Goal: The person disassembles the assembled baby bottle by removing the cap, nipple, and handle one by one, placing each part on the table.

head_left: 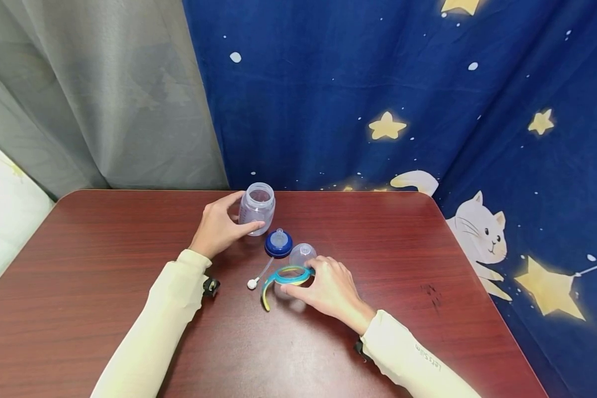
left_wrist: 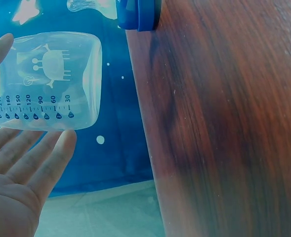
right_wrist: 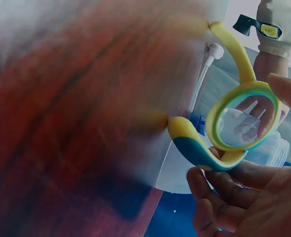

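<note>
My left hand [head_left: 221, 224] holds a clear baby bottle [head_left: 260, 203], thumb on one side and fingers on the other. The bottle has no top, and measuring marks show in the left wrist view, where its base is off the table. My right hand [head_left: 334, 287] grips a blue-and-yellow bottle handle ring [head_left: 283, 277] between thumb and fingers. In the right wrist view the tips of its two curved grips [right_wrist: 185, 131] touch the tabletop. Between the hands sit a blue collar with a teat [head_left: 278, 245] and a thin straw with a white weighted end [head_left: 252, 283].
A clear dome cap [head_left: 302, 252] stands just behind the right hand's fingers, partly covered by them. The brown wooden table [head_left: 104, 265] ends at a back edge close behind the bottle. Grey and blue star-patterned curtains [head_left: 328, 110] hang behind the table.
</note>
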{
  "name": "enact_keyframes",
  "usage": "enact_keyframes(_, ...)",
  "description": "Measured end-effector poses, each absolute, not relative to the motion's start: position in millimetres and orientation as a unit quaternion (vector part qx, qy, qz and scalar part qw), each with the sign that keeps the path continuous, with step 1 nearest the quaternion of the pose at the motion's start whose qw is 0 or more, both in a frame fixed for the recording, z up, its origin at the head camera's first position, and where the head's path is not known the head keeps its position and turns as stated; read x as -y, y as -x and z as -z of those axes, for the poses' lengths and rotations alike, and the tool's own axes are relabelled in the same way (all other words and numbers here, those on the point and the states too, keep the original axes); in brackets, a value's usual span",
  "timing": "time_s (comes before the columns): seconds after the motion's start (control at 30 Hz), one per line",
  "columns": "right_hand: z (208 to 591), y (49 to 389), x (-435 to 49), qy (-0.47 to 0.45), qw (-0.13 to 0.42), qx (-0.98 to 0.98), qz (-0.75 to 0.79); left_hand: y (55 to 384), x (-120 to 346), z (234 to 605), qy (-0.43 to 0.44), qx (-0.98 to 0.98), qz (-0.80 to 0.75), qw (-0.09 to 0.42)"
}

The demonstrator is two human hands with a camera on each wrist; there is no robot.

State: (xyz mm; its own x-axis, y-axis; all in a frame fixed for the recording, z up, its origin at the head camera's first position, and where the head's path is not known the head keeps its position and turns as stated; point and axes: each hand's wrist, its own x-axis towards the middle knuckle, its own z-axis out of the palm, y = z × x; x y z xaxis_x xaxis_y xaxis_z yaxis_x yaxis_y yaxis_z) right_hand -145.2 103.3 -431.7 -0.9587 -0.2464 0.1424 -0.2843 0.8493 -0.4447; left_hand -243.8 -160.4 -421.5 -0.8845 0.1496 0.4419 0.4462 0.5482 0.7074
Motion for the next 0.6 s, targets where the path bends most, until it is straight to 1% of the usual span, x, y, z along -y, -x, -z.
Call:
enact_keyframes(0.17, 431.2, 149.7, -105.5, -0.118, -0.021, 0.960, -0.254, 243.2, 160.1, 421.0, 0.169, 0.864, 0.444, 0.164)
enact_keyframes(0.27, 431.8, 150.6, -106.6, -0.110, -0.043, 0.960, -0.254, 242.8, 159.9, 420.2, 0.169, 0.865, 0.443, 0.163)
enact_keyframes(0.43, 432.1, 149.7, -107.2, -0.102, -0.052, 0.963, -0.243, 242.4, 161.3, 418.7, 0.166, 0.868, 0.438, 0.166)
enact_keyframes(0.6, 432.0, 148.5, -106.6, -0.102, -0.046, 0.965, -0.236, 241.8, 161.8, 417.7, 0.163, 0.870, 0.435, 0.166)
